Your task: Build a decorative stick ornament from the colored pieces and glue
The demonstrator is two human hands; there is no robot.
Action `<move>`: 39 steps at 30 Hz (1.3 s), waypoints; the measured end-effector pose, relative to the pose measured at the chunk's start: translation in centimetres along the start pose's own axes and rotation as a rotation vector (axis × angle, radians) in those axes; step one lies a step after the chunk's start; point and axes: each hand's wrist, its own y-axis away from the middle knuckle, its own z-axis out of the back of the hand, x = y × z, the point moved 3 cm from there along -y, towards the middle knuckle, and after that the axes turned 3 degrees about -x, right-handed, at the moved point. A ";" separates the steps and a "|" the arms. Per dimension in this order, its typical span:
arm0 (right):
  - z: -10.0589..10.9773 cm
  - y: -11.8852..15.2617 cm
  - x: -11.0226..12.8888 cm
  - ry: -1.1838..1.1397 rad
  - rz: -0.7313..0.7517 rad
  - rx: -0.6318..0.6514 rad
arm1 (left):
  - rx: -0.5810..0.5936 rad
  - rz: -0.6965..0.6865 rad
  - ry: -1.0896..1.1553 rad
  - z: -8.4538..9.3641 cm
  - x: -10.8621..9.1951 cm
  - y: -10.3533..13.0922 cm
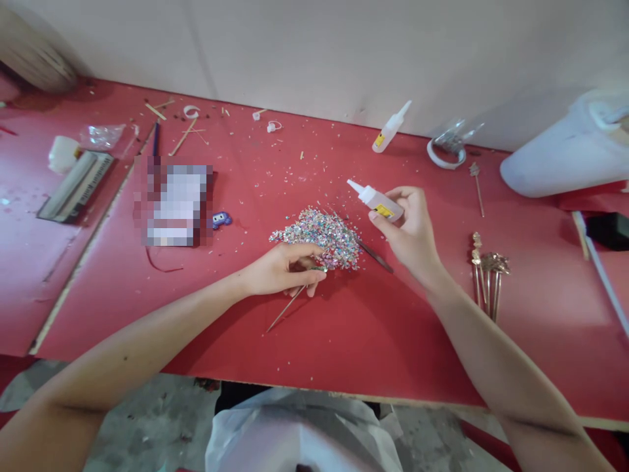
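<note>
Between the thumb and fingers of my left hand (280,270) is a hairpin (285,311), its thin metal stem slanting down toward the table's front edge. The hairpin's decorated head is mostly hidden by my fingers, with a bit of green showing. A heap of glittering, multicoloured chips (319,229) lies just beyond that hand. To the right, my right hand (415,236) is closed around a small white glue bottle (381,204) with a yellow label, tilted with its nozzle pointing up and left. A dark slender tool (377,257) rests at the heap's right edge.
Another glue bottle (390,129) stands at the back. Several ornamented hairpins (491,278) and a single one (478,190) lie right, near a tape roll (447,155) and a large white cylinder (565,154). Left are a blurred rectangular object (179,203), a purple car-shaped trinket (222,219) and a box (77,187).
</note>
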 end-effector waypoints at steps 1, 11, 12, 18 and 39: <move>0.1 -0.2 -0.8 0.070 -0.005 0.019 | 0.000 0.000 0.002 0.0 0.0 0.0; 2.2 1.4 0.4 0.506 0.306 -0.043 | -0.039 -0.018 0.016 0.1 0.1 0.0; 2.2 2.1 0.9 0.479 0.330 -0.016 | -0.037 -0.018 0.014 0.0 0.0 0.0; 0.8 4.4 1.0 0.400 0.304 0.301 | -0.035 -0.022 0.004 0.1 -0.1 -0.1; 0.3 5.7 2.5 -0.291 -0.337 0.516 | 0.000 -0.132 -0.375 -0.2 -0.5 -0.1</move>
